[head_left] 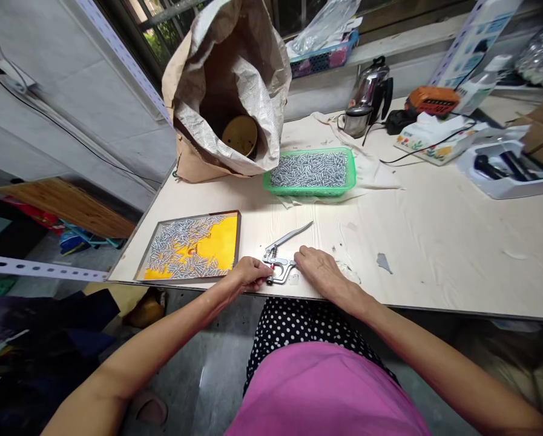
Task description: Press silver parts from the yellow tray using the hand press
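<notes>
A metal plier-like press tool (281,254) lies on the pale table near its front edge, its long handle pointing up and right. My left hand (252,272) is curled at the tool's head, fingers pinched together on something small I cannot make out. My right hand (319,266) rests just right of the tool, fingers bent onto its lower jaw. A yellow tray (223,245) partly covered with small silver metal parts sits left of my hands. A green basket (350,175) full of the same silver parts stands farther back.
A big open paper sack (226,91) stands at the back left. A kettle (368,97), an orange device (432,100), cables, a tissue pack and a white tray (510,181) crowd the back right. A grey chip (383,262) marks the tabletop.
</notes>
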{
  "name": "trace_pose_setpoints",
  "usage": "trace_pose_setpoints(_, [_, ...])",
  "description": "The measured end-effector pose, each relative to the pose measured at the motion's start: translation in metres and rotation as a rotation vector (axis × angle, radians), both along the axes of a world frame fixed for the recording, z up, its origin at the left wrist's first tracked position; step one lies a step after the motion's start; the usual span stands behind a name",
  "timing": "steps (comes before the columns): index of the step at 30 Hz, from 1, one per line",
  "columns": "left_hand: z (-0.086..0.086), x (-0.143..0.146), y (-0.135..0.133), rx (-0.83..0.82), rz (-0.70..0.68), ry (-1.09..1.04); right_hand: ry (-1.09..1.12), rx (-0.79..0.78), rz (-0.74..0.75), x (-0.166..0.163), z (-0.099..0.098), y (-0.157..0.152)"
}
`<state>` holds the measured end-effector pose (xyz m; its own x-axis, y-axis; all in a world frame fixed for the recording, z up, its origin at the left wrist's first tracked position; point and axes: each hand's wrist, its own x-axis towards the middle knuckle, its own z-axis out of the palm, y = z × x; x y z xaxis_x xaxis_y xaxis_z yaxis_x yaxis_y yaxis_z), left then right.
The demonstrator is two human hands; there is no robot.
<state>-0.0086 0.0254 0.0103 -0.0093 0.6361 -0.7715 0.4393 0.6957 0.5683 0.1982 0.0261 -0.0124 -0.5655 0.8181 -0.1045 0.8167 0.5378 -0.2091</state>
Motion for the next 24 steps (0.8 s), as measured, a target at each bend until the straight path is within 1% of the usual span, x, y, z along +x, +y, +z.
trace_pose_setpoints(5, [0.005, -0.001, 0.006, -0.065, -0.063, 0.034, 0.012, 0.006, 0.001, 0.000, 0.001, -0.001])
trace_pose_setpoints(10, [0.005, -0.003, 0.007, -0.089, -0.098, 0.022, 0.007, 0.007, 0.004, 0.001, 0.003, -0.001])
trace_pose_setpoints(18, [0.002, -0.005, 0.010, -0.140, -0.091, 0.022, 0.020, 0.016, 0.009, 0.001, 0.003, -0.002])
trace_pose_setpoints(21, [0.002, -0.004, 0.008, -0.137, -0.088, 0.007, 0.069, 0.023, 0.032, 0.007, 0.007, 0.004])
trace_pose_setpoints(24, [0.003, -0.003, 0.006, -0.133, -0.083, -0.002, 0.099, 0.054, 0.054, 0.019, 0.008, 0.021])
